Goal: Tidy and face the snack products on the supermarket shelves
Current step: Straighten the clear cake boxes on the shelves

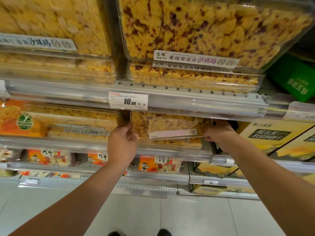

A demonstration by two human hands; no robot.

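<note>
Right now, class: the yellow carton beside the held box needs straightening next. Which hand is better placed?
The right hand, probably. It grips the clear snack box's right edge, right beside the yellow carton; the left hand holds the far edge.

2 bare forearms (pixel 81 200), no sleeves; dark shoes (pixel 163 232) below.

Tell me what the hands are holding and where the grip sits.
Both hold one clear snack box: left hand at its left edge, right hand at its right edge.
</note>
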